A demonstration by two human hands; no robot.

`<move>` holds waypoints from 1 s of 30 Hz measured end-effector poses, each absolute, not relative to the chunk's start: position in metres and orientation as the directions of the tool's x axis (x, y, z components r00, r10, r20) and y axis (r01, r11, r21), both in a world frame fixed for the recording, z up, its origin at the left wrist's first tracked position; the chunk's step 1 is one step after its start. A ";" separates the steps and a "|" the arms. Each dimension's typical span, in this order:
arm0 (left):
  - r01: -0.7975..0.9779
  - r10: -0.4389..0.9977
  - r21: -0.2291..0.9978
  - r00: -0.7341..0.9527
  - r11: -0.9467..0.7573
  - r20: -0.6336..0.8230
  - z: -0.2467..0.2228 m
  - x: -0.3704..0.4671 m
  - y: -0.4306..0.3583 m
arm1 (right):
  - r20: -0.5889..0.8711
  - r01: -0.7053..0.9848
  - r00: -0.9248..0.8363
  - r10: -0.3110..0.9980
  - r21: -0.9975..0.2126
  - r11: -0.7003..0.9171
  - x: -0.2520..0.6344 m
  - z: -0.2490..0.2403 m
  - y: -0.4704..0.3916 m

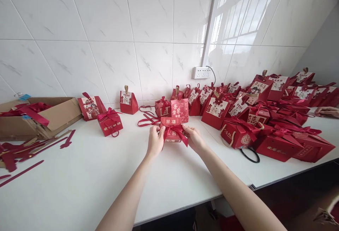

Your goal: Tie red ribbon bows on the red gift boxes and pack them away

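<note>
Between my two hands is a small red gift box (pixel 172 137) with gold lettering and a red ribbon bow (pixel 173 129) across its front. My left hand (pixel 155 140) grips the box's left side, its thumb by the bow. On the other side, my right hand (pixel 194 137) is closed at the right edge, fingers against the box and the ribbon; which of these they pinch I cannot tell. Just behind it stands a taller pinkish-red box (pixel 179 109) with a ribbon loop on top. Loose red ribbon (pixel 148 120) lies to the left of that one.
Many finished-looking red boxes (pixel 215 112) crowd the right side. An open cardboard box (pixel 63 114) of ribbon stands left, ribbon strips (pixel 29 149) before it. A black elastic loop (pixel 250 155) lies near the front right. Another person's hand (pixel 327 112) shows far right.
</note>
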State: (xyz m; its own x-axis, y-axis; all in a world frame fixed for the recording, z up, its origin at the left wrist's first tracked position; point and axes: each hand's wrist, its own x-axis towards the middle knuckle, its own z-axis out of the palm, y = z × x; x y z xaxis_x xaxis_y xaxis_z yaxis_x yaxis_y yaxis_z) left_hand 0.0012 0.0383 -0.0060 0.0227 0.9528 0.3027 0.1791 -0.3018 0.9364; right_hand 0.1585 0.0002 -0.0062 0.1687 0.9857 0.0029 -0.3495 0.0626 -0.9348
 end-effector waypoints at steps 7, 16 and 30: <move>0.211 0.953 0.933 0.153 -0.291 0.262 -0.002 0.000 0.031 | 0.097 -0.143 0.134 0.986 -0.983 0.116 0.171 -0.007 -0.016; 0.049 0.898 0.962 0.374 -0.269 0.232 0.002 0.010 0.018 | 0.375 0.470 -0.066 0.925 -0.806 0.360 0.202 -0.008 -0.065; -0.012 0.711 0.967 0.675 -0.253 0.194 -0.004 0.032 -0.028 | 0.442 0.689 0.196 0.875 -0.697 0.199 0.206 -0.035 -0.140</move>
